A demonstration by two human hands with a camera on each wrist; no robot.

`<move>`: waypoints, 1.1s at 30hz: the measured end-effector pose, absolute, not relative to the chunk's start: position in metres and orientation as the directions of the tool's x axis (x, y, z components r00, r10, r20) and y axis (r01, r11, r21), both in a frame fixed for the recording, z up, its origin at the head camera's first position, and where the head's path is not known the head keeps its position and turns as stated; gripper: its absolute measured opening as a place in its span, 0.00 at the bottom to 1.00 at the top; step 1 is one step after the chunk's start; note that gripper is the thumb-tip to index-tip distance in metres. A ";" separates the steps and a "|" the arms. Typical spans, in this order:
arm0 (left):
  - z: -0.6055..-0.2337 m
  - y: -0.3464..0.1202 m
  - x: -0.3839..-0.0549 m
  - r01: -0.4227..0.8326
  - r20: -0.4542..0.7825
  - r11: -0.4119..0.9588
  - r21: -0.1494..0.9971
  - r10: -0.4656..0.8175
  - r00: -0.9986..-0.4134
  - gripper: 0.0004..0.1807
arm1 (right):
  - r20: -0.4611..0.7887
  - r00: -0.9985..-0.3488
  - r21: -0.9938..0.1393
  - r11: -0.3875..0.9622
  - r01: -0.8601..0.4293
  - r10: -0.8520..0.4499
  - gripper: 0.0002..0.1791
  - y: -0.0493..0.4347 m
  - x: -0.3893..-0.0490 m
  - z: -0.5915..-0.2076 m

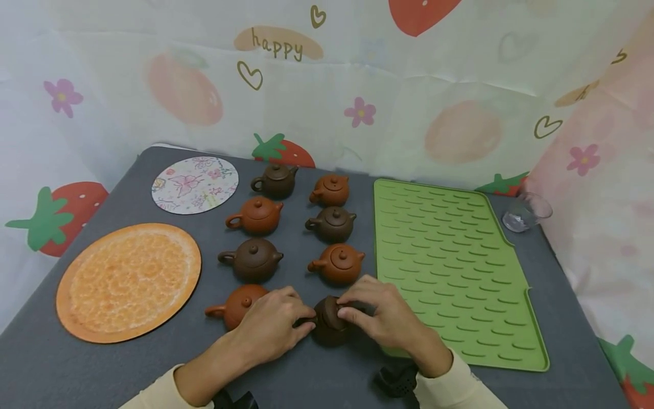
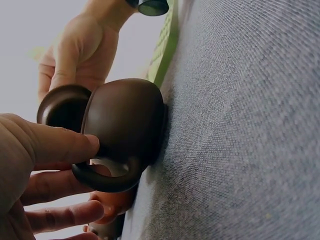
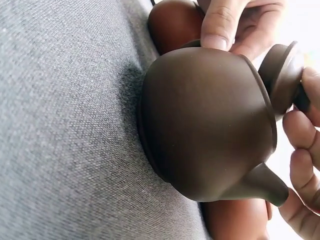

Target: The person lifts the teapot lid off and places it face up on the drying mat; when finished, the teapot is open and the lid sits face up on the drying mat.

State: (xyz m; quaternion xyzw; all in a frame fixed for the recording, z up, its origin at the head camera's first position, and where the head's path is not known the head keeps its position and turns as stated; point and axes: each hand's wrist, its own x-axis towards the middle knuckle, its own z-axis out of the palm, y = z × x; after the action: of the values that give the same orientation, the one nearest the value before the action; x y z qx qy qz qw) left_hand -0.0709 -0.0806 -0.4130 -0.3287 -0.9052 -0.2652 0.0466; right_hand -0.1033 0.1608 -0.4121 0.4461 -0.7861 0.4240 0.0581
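Observation:
A dark brown teapot (image 1: 326, 336) stands upright on the grey cloth, nearest the person. My left hand (image 1: 274, 325) pinches its handle (image 2: 116, 181) between thumb and index finger, the other fingers held away from it. By its knob, my right hand (image 1: 383, 312) pinches the teapot's lid (image 3: 285, 75). The lid is tilted up at the mouth, its hollow underside showing in the left wrist view. The spout (image 3: 260, 185) points toward the right-hand side. Partly behind the left hand sits an orange-brown teapot (image 1: 239, 307).
Several more brown and orange teapots (image 1: 341, 264) stand in two columns beyond the hands. A green ridged mat (image 1: 455, 272) lies at the right, with a clear glass (image 1: 521, 215) past it. Left are an orange round mat (image 1: 130, 281) and a floral round mat (image 1: 196, 184).

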 end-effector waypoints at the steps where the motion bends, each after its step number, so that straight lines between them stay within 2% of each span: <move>1: -0.413 -0.081 -0.071 0.620 0.259 0.644 0.448 0.570 -0.779 0.06 | 0.469 -0.601 -0.629 0.233 -0.742 -0.647 0.11 0.160 -0.103 -0.411; 8: -0.413 -0.082 -0.072 0.627 0.271 0.639 0.445 0.572 -0.774 0.05 | 0.430 -0.662 -0.771 0.131 -0.623 -0.613 0.10 0.158 -0.099 -0.398; 14: -0.414 -0.084 -0.071 0.628 0.276 0.637 0.446 0.570 -0.774 0.05 | 0.352 -0.728 -0.898 0.007 -0.439 -0.589 0.10 0.163 -0.101 -0.402; 19: -0.414 -0.084 -0.071 0.626 0.272 0.634 0.454 0.570 -0.775 0.05 | 0.319 -0.744 -0.945 -0.133 -0.299 -0.587 0.05 0.169 -0.106 -0.407; 25: -0.414 -0.083 -0.072 0.628 0.261 0.620 0.471 0.582 -0.770 0.06 | 0.374 -0.721 -0.923 -0.306 -0.232 -0.583 0.06 0.174 -0.106 -0.403; 30: -0.415 -0.083 -0.072 0.630 0.258 0.616 0.474 0.587 -0.768 0.06 | 0.444 -0.652 -0.865 -0.483 -0.133 -0.615 0.17 0.176 -0.106 -0.394; 33: -0.416 -0.083 -0.071 0.628 0.250 0.616 0.477 0.589 -0.768 0.05 | 0.477 -0.622 -0.835 -0.541 -0.101 -0.620 0.24 0.180 -0.106 -0.388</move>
State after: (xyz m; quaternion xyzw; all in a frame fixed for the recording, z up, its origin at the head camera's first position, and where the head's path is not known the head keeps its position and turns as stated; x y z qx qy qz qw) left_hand -0.0715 -0.0832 -0.4160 -0.3387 -0.8981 -0.2783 0.0344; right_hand -0.1059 0.1800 -0.3879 0.4014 -0.4490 0.7808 -0.1664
